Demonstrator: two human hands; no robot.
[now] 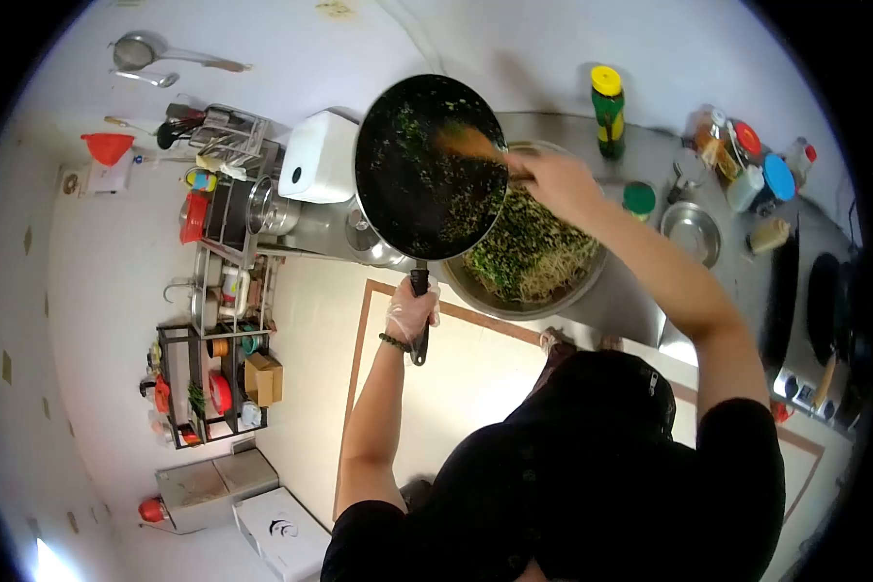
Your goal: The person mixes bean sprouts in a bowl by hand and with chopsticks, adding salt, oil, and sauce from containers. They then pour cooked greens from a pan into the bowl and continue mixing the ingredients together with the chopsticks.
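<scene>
My left hand, in a clear plastic glove, is closed around the handle of a black frying pan. The pan is held up with its inside facing me, overlapping the left edge of a large metal basin. Bits of chopped greens cling to the pan's surface. With my right hand I grip a wooden spatula, its blade blurred against the pan's inside. Chopped greens and pale thin strands lie heaped in the basin, partly hidden by the pan and my right forearm.
On the steel counter stand a yellow-capped green bottle, a green-lidded jar, a small metal bowl and several seasoning containers. A stove is at the right. Left are a white box-shaped appliance and racks.
</scene>
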